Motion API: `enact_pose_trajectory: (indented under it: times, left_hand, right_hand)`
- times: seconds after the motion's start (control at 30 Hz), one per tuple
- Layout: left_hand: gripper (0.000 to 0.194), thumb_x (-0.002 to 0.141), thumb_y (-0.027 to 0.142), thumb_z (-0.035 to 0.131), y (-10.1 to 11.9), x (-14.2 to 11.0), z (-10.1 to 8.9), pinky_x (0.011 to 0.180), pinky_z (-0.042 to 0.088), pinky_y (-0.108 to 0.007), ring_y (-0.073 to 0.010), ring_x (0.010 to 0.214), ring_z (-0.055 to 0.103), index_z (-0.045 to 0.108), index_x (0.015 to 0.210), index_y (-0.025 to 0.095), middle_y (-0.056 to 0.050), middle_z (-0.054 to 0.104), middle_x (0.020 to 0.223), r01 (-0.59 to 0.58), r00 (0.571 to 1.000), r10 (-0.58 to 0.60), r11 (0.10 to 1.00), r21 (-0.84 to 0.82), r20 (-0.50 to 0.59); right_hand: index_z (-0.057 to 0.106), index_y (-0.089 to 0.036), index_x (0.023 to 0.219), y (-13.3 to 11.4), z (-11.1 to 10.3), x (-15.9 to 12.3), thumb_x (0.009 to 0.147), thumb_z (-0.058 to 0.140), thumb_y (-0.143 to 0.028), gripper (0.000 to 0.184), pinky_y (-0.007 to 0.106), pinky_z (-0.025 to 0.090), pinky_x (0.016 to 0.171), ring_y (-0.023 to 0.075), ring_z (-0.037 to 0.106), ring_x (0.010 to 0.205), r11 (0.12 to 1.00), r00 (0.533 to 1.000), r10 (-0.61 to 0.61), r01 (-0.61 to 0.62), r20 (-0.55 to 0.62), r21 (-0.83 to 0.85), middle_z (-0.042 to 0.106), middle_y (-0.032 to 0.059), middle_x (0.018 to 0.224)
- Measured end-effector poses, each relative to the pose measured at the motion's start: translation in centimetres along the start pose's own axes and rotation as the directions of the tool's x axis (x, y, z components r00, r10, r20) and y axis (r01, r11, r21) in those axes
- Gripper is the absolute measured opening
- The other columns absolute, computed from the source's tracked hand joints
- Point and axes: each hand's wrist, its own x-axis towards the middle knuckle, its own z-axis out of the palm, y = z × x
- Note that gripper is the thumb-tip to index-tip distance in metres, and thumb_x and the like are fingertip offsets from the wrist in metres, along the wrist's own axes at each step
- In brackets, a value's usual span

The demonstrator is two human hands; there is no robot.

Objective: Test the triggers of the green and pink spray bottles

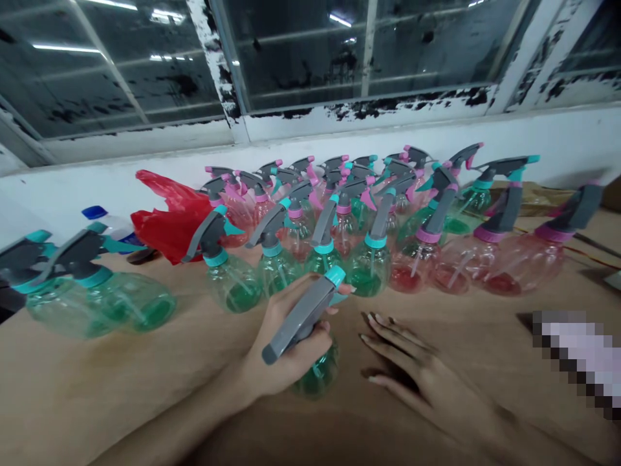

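My left hand (291, 343) is wrapped around the neck of a green spray bottle (317, 375), just under its grey and teal trigger head. That bottle is upright at the near side of the wooden table, and its neck is hidden by my fingers. To its right, my right hand (417, 369) rests on the tabletop with fingers stretched out, holding nothing. Beyond both hands stands a front row of spray bottles, green ones (366, 275) with teal collars and pink ones (407, 272) with pink collars. Coloured liquid lies in the bottom of several.
Two green spray bottles (130, 301) stand at the left. Behind them are a blue-capped bottle (109, 223) and a red plastic bag (169, 220). More spray bottles crowd toward the wall under the windows (363, 58). A pixelated patch covers something at the right.
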Motion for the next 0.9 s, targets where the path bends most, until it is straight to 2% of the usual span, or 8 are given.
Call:
enact_pose_trajectory:
  times: [0.07, 0.17, 0.33, 0.53, 0.7, 0.83, 0.9]
  left_hand:
    - [0.043, 0.063, 0.009, 0.048, 0.12, 0.05, 0.10, 0.059, 0.048, -0.028, -0.0165, 0.068, 0.058, 0.063, 0.100, 0.023, -0.004, 0.060, 0.087, 0.022, 1.000, -0.022, 1.000, -0.010, 0.002]
    - [0.043, 0.063, 0.010, 0.049, 0.18, 0.05, 0.17, 0.060, 0.047, -0.030, -0.0168, 0.067, 0.057, 0.063, 0.100, 0.025, -0.003, 0.062, 0.093, 0.030, 1.000, -0.030, 1.000, -0.003, -0.005]
    - [0.051, 0.066, 0.006, 0.048, -0.22, -0.09, 0.10, 0.050, 0.044, -0.025, -0.0104, 0.053, 0.052, 0.058, 0.112, 0.027, -0.002, 0.062, 0.105, 0.076, 0.997, -0.075, 0.997, -0.021, 0.028]
    - [0.047, 0.066, 0.004, 0.048, -0.69, -0.05, 0.10, 0.067, 0.052, -0.027, -0.0164, 0.077, 0.062, 0.061, 0.107, 0.025, -0.003, 0.062, 0.098, -0.005, 0.999, 0.005, 1.000, -0.024, 0.031]
    - [0.027, 0.078, 0.019, 0.052, -0.08, 0.02, -0.06, 0.068, 0.052, -0.029, -0.0162, 0.069, 0.062, 0.063, 0.102, 0.022, -0.003, 0.063, 0.085, -0.040, 0.999, 0.039, 0.998, 0.056, 0.018]
    - [0.028, 0.079, 0.021, 0.050, 0.00, 0.09, -0.06, 0.064, 0.051, -0.031, -0.0164, 0.062, 0.059, 0.062, 0.105, 0.022, -0.003, 0.063, 0.080, -0.011, 1.000, 0.009, 0.994, 0.110, 0.012]
    - [0.029, 0.080, 0.021, 0.049, -0.22, 0.04, -0.06, 0.065, 0.051, -0.032, -0.0168, 0.063, 0.060, 0.061, 0.107, 0.023, -0.002, 0.063, 0.080, -0.038, 0.999, 0.037, 0.992, 0.124, 0.010]
  right_hand:
    - [0.040, -0.027, 0.135, 0.11, 0.00, 0.01, 0.087, 0.050, -0.041, 0.051, 0.046, 0.034, 0.105, 0.0245, 0.034, 0.130, 1.000, 1.000, 0.000, -0.001, -0.006, -0.007, 0.036, 0.0022, 0.143]
    - [0.039, -0.027, 0.135, 0.23, -0.09, -0.02, 0.088, 0.049, -0.040, 0.050, 0.045, 0.033, 0.106, 0.0237, 0.033, 0.131, 1.000, 1.000, -0.013, 0.013, 0.008, -0.014, 0.034, 0.0019, 0.144]
    - [0.036, -0.029, 0.136, 0.33, -0.11, -0.16, 0.088, 0.049, -0.039, 0.051, 0.045, 0.033, 0.106, 0.0234, 0.033, 0.131, 1.000, 1.000, -0.020, 0.020, 0.009, 0.006, 0.034, 0.0005, 0.144]
    - [0.037, -0.029, 0.136, 0.69, -0.14, -0.18, 0.089, 0.047, -0.041, 0.050, 0.044, 0.033, 0.106, 0.0222, 0.031, 0.131, 0.999, 0.998, -0.032, 0.034, 0.048, -0.031, 0.033, -0.0007, 0.144]
    - [0.039, -0.029, 0.135, 0.69, -0.44, -0.18, 0.089, 0.046, -0.043, 0.049, 0.044, 0.033, 0.106, 0.0222, 0.031, 0.132, 1.000, 0.998, -0.006, 0.007, 0.067, -0.021, 0.033, -0.0013, 0.144]
    - [0.038, -0.031, 0.135, 0.71, -0.39, -0.22, 0.088, 0.047, -0.042, 0.049, 0.045, 0.031, 0.107, 0.0223, 0.030, 0.132, 1.000, 0.998, -0.001, -0.001, 0.064, 0.030, 0.033, -0.0021, 0.144]
    - [0.037, -0.031, 0.136, 0.76, -0.32, -0.21, 0.088, 0.048, -0.041, 0.050, 0.045, 0.031, 0.107, 0.0224, 0.031, 0.132, 0.999, 0.999, -0.002, -0.001, 0.048, 0.052, 0.034, -0.0021, 0.144]
